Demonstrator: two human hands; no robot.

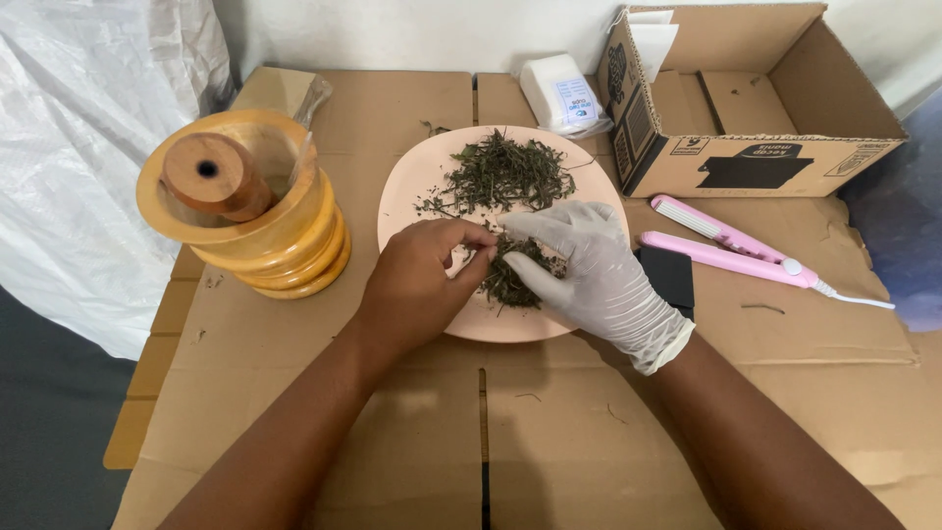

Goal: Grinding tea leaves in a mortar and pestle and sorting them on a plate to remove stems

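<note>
Open cardboard box (756, 108) lies on its side, up and to the right of the right hand (599, 280), well apart from it. Brown, rectangular, flaps spread out. Front flap has black printed marks: a dark block approx. in the middle (751, 169), small symbols at each end. Left end wall has black print too (628, 108). White paper sheet (650, 44) sticks out at the box's top left corner.

Small white packet (561, 93) sits straight beyond both hands, just left of the box; squarish, w/ a blue and white label (579, 101) on its near end.
</note>
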